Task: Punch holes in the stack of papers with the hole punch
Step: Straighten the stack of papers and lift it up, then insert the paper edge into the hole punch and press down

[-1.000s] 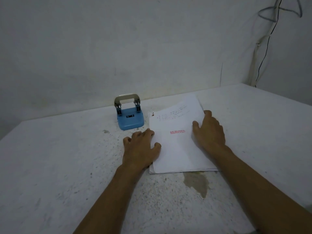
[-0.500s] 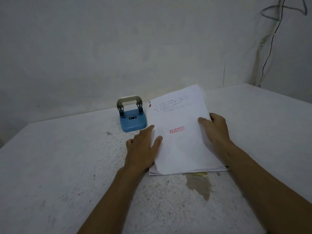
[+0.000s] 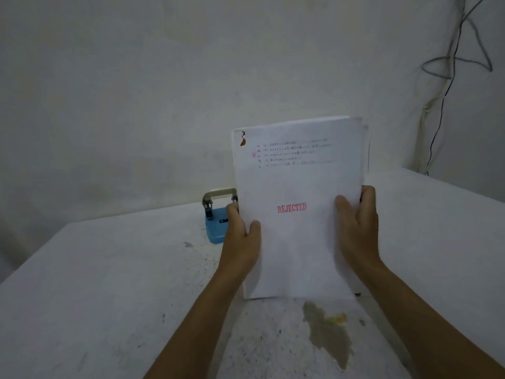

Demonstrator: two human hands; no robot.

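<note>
The stack of papers (image 3: 297, 184), white with a red "REJECTED" stamp, stands upright on its bottom edge on the table. My left hand (image 3: 241, 236) grips its left edge, thumb on the front sheet. My right hand (image 3: 358, 225) grips the right edge the same way. The blue hole punch (image 3: 216, 225) with a metal lever sits on the table behind and left of the stack, partly hidden by my left hand and the papers.
The white speckled table (image 3: 109, 283) carries a brownish stain (image 3: 328, 332) just in front of the stack. A plain wall rises close behind the table. Cables (image 3: 448, 86) hang down the wall at the far right corner.
The stack lay flat under both hands a second ago. Both hands took it by the side edges and tipped it up until it stands upright on its bottom edge.
</note>
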